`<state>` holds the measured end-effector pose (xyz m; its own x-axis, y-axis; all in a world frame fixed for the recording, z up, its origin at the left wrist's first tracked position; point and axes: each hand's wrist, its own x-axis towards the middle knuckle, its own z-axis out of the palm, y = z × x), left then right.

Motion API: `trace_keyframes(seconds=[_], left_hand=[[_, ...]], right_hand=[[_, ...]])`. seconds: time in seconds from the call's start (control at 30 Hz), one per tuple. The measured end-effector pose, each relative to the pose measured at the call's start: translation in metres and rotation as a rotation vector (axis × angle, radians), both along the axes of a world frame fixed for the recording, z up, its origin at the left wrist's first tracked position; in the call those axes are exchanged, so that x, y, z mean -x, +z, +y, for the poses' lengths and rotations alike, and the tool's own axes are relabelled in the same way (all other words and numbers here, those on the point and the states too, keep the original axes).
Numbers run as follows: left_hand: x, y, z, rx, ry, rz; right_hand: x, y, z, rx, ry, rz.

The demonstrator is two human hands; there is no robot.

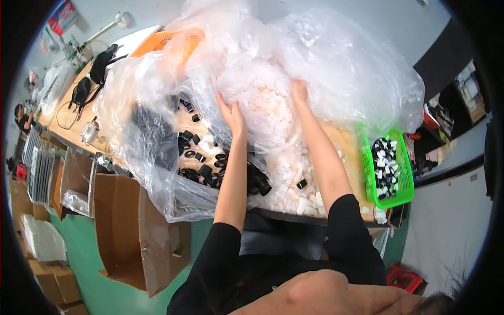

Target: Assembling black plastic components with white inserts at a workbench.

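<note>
Over the bench [344, 152] | left hand [231, 113] part-spread against clear plastic [247, 52] | right hand [300, 92] curled there, grip unclear

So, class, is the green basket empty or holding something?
Not empty: the green basket holds many small black and white pieces.

Bright light, strongly bowed edges

Whitish clear bag [352, 68], white pieces [266, 100], black parts [186, 136], green basket [408, 181], orange basket [164, 41], brown box [122, 220], green floor [77, 242]
</note>
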<state>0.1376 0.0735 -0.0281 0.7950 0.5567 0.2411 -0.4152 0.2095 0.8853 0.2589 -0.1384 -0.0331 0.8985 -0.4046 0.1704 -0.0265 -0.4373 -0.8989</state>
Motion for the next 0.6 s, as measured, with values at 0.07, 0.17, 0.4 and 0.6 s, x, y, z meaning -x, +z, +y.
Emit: trace_keyframes(seconds=[0.07, 0.17, 0.4, 0.6], left_hand=[[0.003, -0.005, 0.016, 0.027, 0.097, 0.03], [0.005, 0.003, 0.013, -0.014, 0.188, 0.136], [0.0, -0.001, -0.007, -0.092, -0.205, 0.209], [-0.008, -0.02, -0.019, -0.264, -0.073, 0.263]], right_hand=[[0.002, 0.0, 0.032, 0.082, 0.01, 0.024], [-0.004, 0.008, 0.053, 0.142, 0.146, -0.114], [-0.041, 0.017, 0.068, 0.626, 0.608, -0.207], [-0.012, 0.018, 0.086, 0.425, 0.672, 0.059]])
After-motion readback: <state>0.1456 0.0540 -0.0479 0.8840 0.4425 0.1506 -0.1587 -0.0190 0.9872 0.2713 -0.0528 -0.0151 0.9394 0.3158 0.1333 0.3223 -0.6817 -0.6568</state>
